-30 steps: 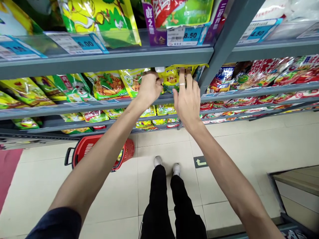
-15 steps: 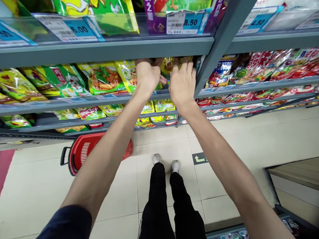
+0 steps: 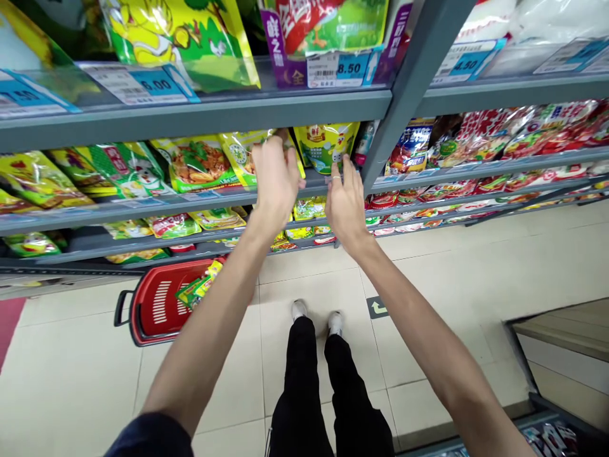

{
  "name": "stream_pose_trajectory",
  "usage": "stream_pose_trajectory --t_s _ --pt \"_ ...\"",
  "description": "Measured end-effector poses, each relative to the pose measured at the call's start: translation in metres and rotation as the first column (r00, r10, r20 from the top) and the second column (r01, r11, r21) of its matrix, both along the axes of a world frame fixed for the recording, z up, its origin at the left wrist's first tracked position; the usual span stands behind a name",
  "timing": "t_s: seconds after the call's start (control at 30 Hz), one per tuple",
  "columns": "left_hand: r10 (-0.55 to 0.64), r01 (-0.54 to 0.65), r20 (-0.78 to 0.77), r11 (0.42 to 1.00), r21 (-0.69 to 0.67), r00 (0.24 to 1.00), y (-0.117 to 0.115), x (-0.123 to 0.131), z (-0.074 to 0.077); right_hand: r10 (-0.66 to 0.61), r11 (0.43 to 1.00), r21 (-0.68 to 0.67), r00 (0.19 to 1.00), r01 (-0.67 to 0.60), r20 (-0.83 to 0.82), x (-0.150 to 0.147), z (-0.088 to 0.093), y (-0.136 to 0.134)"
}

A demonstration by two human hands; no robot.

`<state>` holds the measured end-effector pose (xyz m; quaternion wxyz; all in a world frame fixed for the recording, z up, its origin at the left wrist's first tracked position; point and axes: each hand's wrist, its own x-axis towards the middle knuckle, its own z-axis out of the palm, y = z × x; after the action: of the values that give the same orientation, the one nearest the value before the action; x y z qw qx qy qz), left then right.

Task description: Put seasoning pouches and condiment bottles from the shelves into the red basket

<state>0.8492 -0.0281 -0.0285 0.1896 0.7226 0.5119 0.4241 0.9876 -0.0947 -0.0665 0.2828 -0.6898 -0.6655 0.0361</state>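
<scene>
A yellow-green pouch with a cartoon chick (image 3: 328, 147) stands upright on the middle shelf, between my two hands. My right hand (image 3: 346, 200) is at its lower right corner, fingers stretched out and a ring on one of them; whether the fingertips touch it I cannot tell. To its left, my left hand (image 3: 276, 181) is in front of a yellow food pouch (image 3: 240, 152) and covers part of it. The left fingers are loosely bent and apart, their tips partly hidden, with nothing visible in them.
A grey upright (image 3: 404, 95) divides the shelves right of my hands; a shelf edge (image 3: 200, 114) runs just above them. A red shopping basket (image 3: 166, 304) with bright packets is on the floor at left. A low display unit (image 3: 561, 355) stands at lower right.
Both hands have drawn back from the yellow-green pouch, my right hand downward, uncovering its front. The view has shifted slightly, and packets inside the basket now show.
</scene>
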Motion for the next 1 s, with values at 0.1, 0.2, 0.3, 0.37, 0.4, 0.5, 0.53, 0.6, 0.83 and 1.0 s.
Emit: stream_pose_trajectory --t_s 0.1,0.2,0.3,0.37,0.4,0.5,0.53,0.6,0.83,1.0 --pt "0.013 -0.009 -0.104 0.999 0.047 0.995 -0.032 0.006 -0.008 0.023 0.999 0.034 1.000 -0.022 -0.014 0.011 0.002 -0.020" --pt "-0.067 0.072 -0.236 0.997 0.015 0.969 -0.036 0.014 -0.020 -0.011 0.997 -0.076 0.999 0.008 -0.030 0.025 0.007 -0.026" --pt "-0.110 0.104 -0.264 0.994 -0.038 0.958 -0.017 0.023 -0.027 -0.094 0.979 -0.179 0.995 0.096 0.021 0.037 0.013 -0.013" --pt "-0.118 0.108 -0.248 0.993 -0.054 0.962 -0.004 0.028 -0.030 -0.112 0.972 -0.202 0.992 0.120 0.055 0.043 0.017 -0.001" --pt "-0.117 0.106 -0.236 0.993 -0.059 0.965 0.001 0.030 -0.030 -0.108 0.970 -0.212 0.993 0.118 0.056 0.045 0.019 0.004" --pt "-0.111 0.099 -0.211 0.993 -0.067 0.971 0.007 0.033 -0.030 -0.093 0.968 -0.230 0.995 0.098 0.029 0.049 0.022 0.013" --pt "-0.109 0.097 -0.210 0.993 -0.066 0.972 0.007 0.033 -0.030 -0.091 0.969 -0.227 0.996 0.094 0.024 0.050 0.023 0.014" --pt "-0.112 0.101 -0.224 0.993 -0.059 0.968 0.007 0.032 -0.029 -0.077 0.974 -0.211 0.997 0.082 0.031 0.051 0.022 0.014" --pt "-0.114 0.102 -0.205 0.992 -0.068 0.972 0.005 0.029 -0.027 0.011 0.988 -0.156 1.000 -0.007 0.027 0.057 0.013 0.020" --pt "-0.160 0.146 -0.213 0.986 -0.082 0.964 0.007 0.026 -0.030 0.010 0.980 -0.198 0.997 0.005 0.076 0.057 0.022 0.020"
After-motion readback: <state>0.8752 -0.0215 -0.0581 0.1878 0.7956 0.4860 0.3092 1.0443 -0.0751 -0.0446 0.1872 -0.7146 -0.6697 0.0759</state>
